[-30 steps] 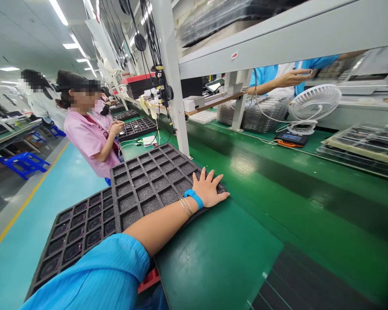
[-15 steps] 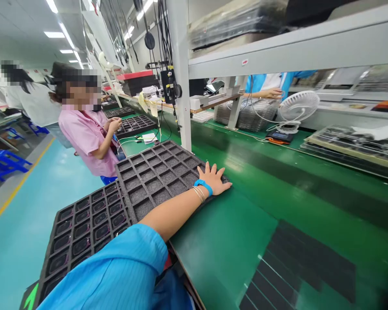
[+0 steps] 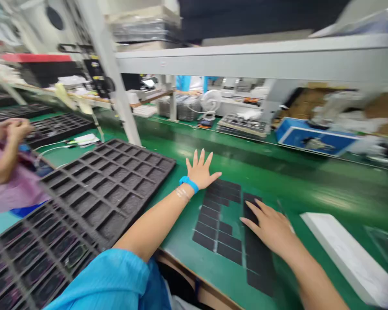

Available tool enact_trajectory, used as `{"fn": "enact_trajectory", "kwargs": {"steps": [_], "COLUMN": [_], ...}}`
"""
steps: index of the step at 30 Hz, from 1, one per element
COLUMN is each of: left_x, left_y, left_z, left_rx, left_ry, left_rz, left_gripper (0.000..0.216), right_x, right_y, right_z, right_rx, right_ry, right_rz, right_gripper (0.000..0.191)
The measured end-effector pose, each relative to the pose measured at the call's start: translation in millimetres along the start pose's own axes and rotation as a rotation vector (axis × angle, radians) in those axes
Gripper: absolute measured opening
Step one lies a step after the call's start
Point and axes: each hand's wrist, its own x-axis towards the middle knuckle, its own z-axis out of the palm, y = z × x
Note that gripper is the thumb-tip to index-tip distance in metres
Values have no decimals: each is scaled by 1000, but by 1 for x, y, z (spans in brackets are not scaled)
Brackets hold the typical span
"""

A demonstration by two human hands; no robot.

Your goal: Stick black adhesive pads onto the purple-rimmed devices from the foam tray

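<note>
My left hand (image 3: 199, 173), with a blue band at the wrist, is over the green bench top (image 3: 177, 219), fingers spread and holding nothing. It is just beyond the cut black sheet (image 3: 218, 215), which has pale lines between its rectangles. To its left lies a dark foam tray (image 3: 116, 193) with square compartments. My right hand (image 3: 273, 224) rests over a long black strip (image 3: 260, 267) with its fingers apart. Whether its fingertips press on the strip, I cannot tell.
A second foam tray (image 3: 29, 254) with dark framed pieces sits at lower left. At the right lies a long white block (image 3: 345, 254). A blue box (image 3: 313, 135), a small fan (image 3: 211, 103) and a shelf beam (image 3: 245, 60) are behind. A person in pink (image 3: 6, 168) works at far left.
The view has swung to the right. My left hand has come off the foam tray's corner and moved over the bench. My right hand has come into view at the black strip.
</note>
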Motion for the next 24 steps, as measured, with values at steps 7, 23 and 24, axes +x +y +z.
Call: {"fn": "enact_trajectory", "kwargs": {"steps": [7,23,24], "left_x": [-38,-36,-37], "left_y": [14,14,14], "left_z": [40,47,48], "left_rx": [7,153,178], "left_ry": [-377,-308,-316], "left_rz": [338,252,272], "left_gripper": [81,60,61], "right_x": [0,-5,-5], "right_y": [-9,-1,0], "right_z": [-1,-4,-5], "right_rx": [264,411,417], "right_ry": [-47,20,26], "right_rz": [-53,8,-7], "right_gripper": [70,64,63]}}
